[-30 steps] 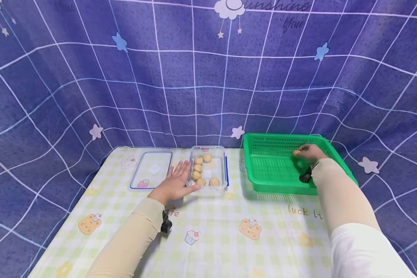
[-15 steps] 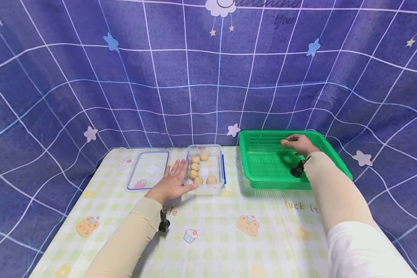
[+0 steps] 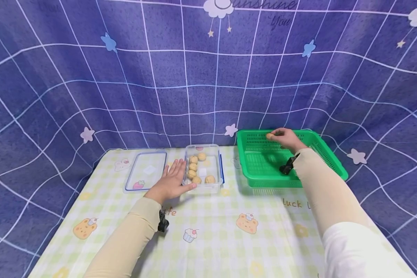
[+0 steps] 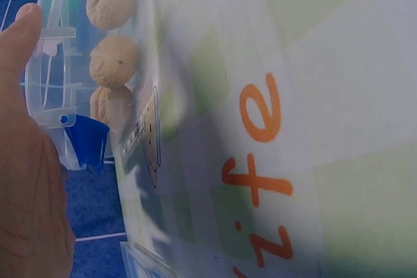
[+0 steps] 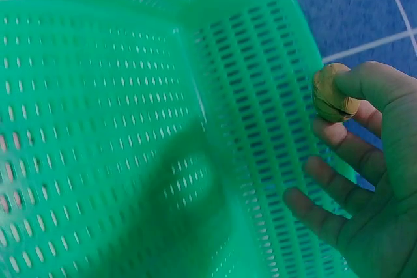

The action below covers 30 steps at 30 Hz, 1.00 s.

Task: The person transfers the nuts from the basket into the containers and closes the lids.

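My right hand (image 3: 284, 138) pinches a tan walnut (image 3: 270, 136) between thumb and fingertip, lifted over the green perforated basket (image 3: 260, 170); the right wrist view shows the walnut (image 5: 332, 93) near the basket's wall (image 5: 247, 89). My left hand (image 3: 172, 180) lies flat with straight fingers against the left side of a clear plastic box (image 3: 215, 187) that holds several walnuts (image 3: 193, 167). In the left wrist view the palm (image 4: 29, 180) touches the box beside its blue clip (image 4: 85, 144), and walnuts (image 4: 112, 62) show through the wall.
The box's clear lid with a blue rim (image 3: 145, 170) lies flat left of my left hand. A checked tablecloth with cartoon prints (image 3: 212, 227) covers the table. A blue grid-pattern curtain (image 3: 180, 77) hangs close behind the table.
My right hand has risen out of the basket and moved left with the walnut. The left hand has stayed against the box.
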Available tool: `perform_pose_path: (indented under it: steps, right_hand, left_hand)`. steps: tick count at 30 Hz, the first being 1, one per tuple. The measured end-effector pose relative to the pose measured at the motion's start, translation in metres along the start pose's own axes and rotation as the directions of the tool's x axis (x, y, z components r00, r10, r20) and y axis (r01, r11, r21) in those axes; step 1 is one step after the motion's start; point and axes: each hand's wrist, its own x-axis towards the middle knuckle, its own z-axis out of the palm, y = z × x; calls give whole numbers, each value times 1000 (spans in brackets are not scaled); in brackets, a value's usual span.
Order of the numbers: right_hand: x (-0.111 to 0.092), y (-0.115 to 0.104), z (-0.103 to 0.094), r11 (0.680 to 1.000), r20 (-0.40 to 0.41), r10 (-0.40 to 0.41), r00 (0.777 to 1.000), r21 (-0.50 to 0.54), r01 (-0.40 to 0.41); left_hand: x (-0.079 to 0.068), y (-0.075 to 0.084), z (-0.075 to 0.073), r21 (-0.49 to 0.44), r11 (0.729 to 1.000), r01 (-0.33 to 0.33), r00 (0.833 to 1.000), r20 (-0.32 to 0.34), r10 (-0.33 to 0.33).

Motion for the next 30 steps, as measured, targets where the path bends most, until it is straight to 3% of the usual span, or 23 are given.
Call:
perform_pose_path:
  steps: [12,30]
  right_hand:
    - [-2,-33,23,998,10,-60,998,19,60]
    - [6,-61,59,984,-59,-170,984,36,172]
  left_hand:
    - [0,0,1,17,1000,0,1000,5,0]
    - [0,0,0,12,1000,-4,1000,4,4]
